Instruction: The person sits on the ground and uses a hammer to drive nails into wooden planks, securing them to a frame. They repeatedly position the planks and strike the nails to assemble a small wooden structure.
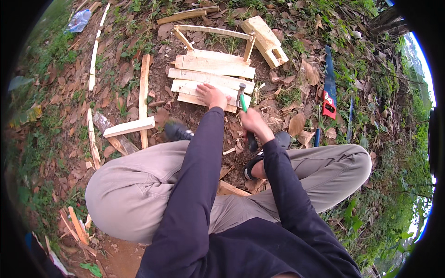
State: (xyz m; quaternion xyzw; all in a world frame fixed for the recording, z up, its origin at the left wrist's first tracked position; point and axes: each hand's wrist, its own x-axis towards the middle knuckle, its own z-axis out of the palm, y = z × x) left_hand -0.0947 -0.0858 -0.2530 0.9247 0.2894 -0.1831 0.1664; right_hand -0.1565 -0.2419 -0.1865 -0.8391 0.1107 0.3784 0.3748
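Leaf-littered ground [121, 69] spreads around you, with a red-handled saw [330, 83] lying to the right. Your left hand [213, 96] rests spread over the near planks of the slatted wooden frame [213, 66], which sits far ahead of your knees. Your right hand [254, 123] is wrapped around a green-and-black hammer [243, 103], its head at the planks' right end.

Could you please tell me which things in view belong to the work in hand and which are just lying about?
In use:
hammer, in the right hand
wooden slats, under the left hand

Apparently just lying about:
red-handled saw
plastic bag
fallen leaves
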